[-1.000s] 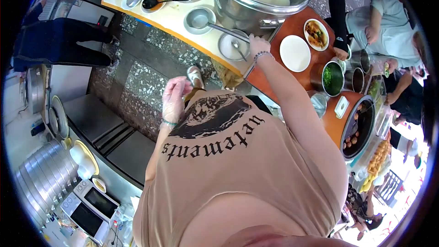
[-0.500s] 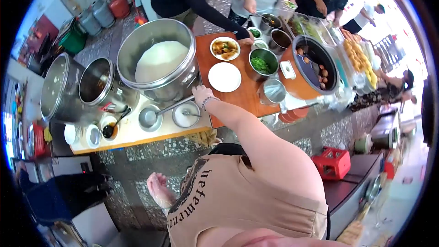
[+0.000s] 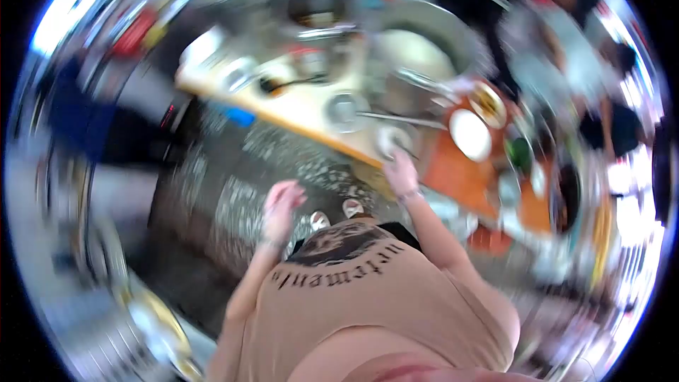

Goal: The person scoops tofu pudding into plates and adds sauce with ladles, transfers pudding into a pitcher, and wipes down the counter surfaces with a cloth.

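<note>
The picture is heavily smeared. The right hand (image 3: 401, 172) reaches to the small bowl (image 3: 393, 140) at the desk (image 3: 304, 110) edge, at about one o'clock from the torso; whether its grip is spread or pinching I cannot tell. The left hand (image 3: 281, 201) hangs over the floor, fingers loosely spread, holding nothing. A hasty reach could tip the bowl or knock the ladle (image 3: 353, 110) just beside it.

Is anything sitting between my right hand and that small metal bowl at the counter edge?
Nothing visible does. The right hand hovers just below the small round metal bowl on the pale counter, though blur hides fine detail.
</note>
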